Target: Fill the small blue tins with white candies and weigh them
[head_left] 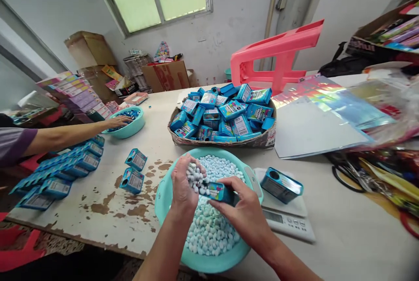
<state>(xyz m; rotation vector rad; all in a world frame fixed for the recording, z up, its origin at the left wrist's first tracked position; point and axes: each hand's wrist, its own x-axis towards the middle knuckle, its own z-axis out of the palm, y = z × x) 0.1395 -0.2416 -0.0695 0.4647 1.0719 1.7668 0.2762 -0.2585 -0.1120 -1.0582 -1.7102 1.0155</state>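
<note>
Over a turquoise basin (158, 202) full of pale blue candies (212, 228), my left hand (183, 185) is cupped around a handful of candies (195, 178). My right hand (240, 202) grips a small blue candy tin (216, 191) lying on its side. The tin's end meets the candies in my left palm; its opening is mostly hidden by them. To the right, another blue tin (282, 187) with a dark round opening rests on a white digital scale (290, 224).
A carton (222, 142) heaped with blue tins stands behind the basin. Two tins (132, 180) stand to the left, near rows of tins (65, 167). A co-worker's hand (119, 121) reaches into another turquoise basin (132, 129). Shiny sheets (324, 119) lie at right, before a pink stool (278, 49).
</note>
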